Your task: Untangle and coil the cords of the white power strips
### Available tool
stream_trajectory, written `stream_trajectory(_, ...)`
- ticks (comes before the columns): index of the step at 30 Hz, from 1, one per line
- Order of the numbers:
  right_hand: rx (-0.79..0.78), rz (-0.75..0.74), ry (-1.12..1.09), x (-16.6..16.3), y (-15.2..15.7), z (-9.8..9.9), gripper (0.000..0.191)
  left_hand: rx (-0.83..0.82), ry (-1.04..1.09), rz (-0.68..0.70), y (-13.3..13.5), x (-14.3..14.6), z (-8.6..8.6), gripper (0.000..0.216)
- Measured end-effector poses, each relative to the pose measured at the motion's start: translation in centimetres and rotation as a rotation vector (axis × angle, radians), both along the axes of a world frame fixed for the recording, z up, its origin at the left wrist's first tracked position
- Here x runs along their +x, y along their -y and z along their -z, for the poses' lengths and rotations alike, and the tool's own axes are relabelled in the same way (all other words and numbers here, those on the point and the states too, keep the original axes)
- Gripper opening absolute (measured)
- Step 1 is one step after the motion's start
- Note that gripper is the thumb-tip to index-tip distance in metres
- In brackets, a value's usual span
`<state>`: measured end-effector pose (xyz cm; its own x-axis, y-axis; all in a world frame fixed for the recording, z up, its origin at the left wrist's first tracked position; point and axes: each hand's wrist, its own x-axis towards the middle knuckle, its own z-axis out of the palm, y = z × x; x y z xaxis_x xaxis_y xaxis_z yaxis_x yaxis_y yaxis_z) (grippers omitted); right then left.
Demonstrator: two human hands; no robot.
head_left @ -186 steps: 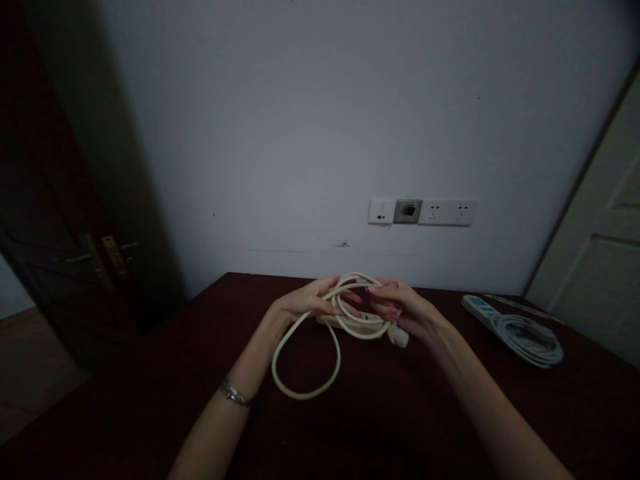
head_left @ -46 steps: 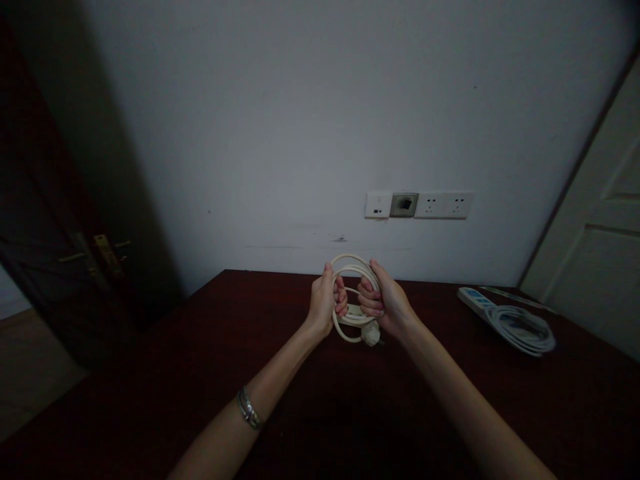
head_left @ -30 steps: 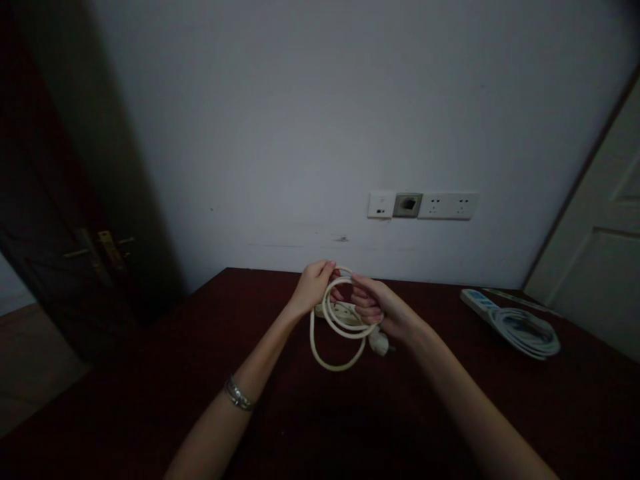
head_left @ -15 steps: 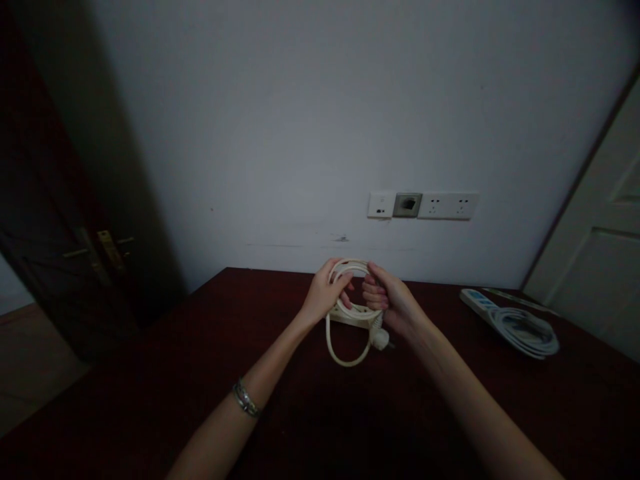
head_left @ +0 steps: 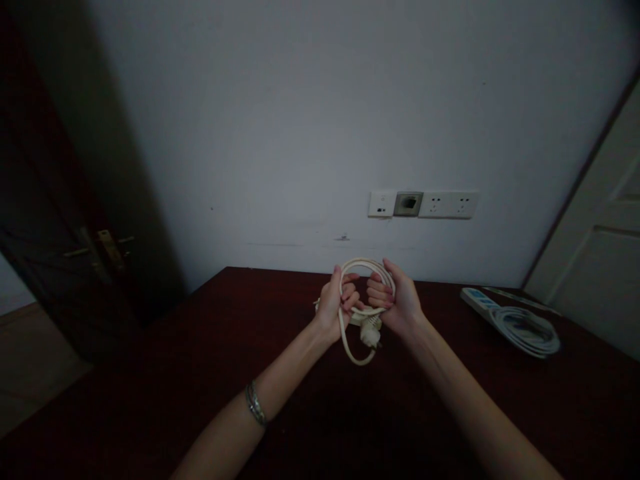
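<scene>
round cord (head_left: 364, 261): left fist (head_left: 333, 310), right fist (head_left: 400, 307)

Left hand (head_left: 332, 311) and right hand (head_left: 401, 307) are raised side by side over the middle of the bench (head_left: 150, 400), toward its far edge; the cord (head_left: 367, 265) is gripped between them, one loop above the fingers, another hanging below, its plug (head_left: 370, 331) dangling under the hands; a socket strip (head_left: 357, 319) lies on the bench behind them, largely hidden. At the far right of the bench lies a second strip (head_left: 475, 300), its cable coil (head_left: 526, 331) just before it. The wall stands behind the bench, wall outlets (head_left: 425, 204) above and right of the hands; one door (head_left: 60, 220) stands far left, another door (head_left: 600, 253) far right.
</scene>
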<state>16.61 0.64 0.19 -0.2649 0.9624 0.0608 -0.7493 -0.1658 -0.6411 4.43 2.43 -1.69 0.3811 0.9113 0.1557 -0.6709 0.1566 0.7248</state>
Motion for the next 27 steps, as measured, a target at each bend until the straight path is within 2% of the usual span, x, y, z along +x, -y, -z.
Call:
stream_trajectory(3,0.019,-0.034,0.006,0.0,-0.1,0.1,0.034,-0.087,0.083,0.095,0.0,-0.2,-0.2,0.04)
stream_trajectory(10,0.005,-0.093,0.052,-0.6,0.0,0.1,0.031,-0.1,0.075,0.092,-0.5,-0.6,-0.1,0.042)
stream_trajectory(17,0.007,-0.131,0.209,-0.2,0.7,-1.0,0.029,0.022,-0.02,-0.001,-0.4,-0.6,-0.4,0.046)
stream_trajectory(20,0.001,-0.107,0.204,-0.1,0.9,-1.5,0.03,0.081,-0.07,-0.089,-0.3,-0.3,-0.4,0.045)
stream_trajectory(22,-0.007,-0.068,0.178,0.1,1.1,-1.8,0.03,0.081,-0.096,-0.096,-0.1,-0.2,-0.3,0.043)
stream_trajectory(24,0.003,-0.03,0.136,0.6,1.2,-2.3,0.03,0.08,-0.111,-0.031,0.3,0.0,-0.3,0.039)
stream_trajectory(27,0.047,0.031,0.058,2.3,1.4,-2.9,0.027,0.155,-0.152,0.147,0.9,0.0,-0.3,0.037)
